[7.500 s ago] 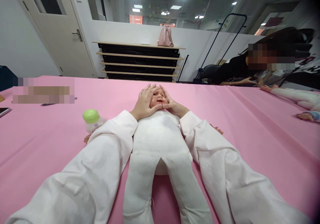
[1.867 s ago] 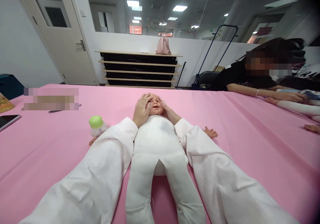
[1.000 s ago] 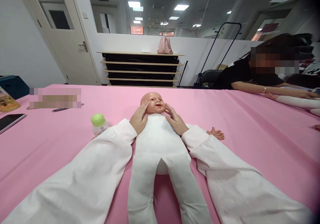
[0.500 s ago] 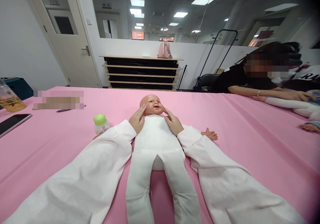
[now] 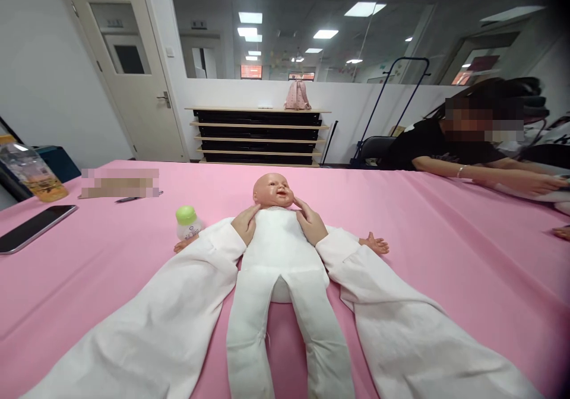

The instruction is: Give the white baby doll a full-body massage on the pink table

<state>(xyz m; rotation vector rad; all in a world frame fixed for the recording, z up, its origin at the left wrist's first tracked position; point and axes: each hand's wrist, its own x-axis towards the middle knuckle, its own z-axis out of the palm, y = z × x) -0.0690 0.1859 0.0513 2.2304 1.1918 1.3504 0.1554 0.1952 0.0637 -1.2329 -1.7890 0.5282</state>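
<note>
A baby doll [image 5: 281, 244] with a white cloth body lies on its back, its head [image 5: 271, 190] pointing away from me. My left hand [image 5: 246, 223] rests at the doll's shoulder, with outstretched fingertips beside the neck. On the other side, my right hand [image 5: 312, 222] lies over the opposite shoulder, its straight fingers reaching up to the jaw. Both hands are open and lie flat against the doll without gripping it. The doll's small bare hands stick out past my white sleeves. Near my left forearm stands a small bottle with a green cap [image 5: 186, 215].
A pink cloth [image 5: 401, 209] covers the table. At the left are a phone [image 5: 38, 228], a drink bottle [image 5: 38, 176] and a pen [image 5: 133, 198] near a blurred patch. Another person in a black top [image 5: 421, 145] leans on the table at the right. Shelves [image 5: 262, 127] stand behind.
My left hand has slid from the doll's cheek down to beside its neck. My right fingers stay near the jaw. The view has shifted slightly, and the other person's hands have moved.
</note>
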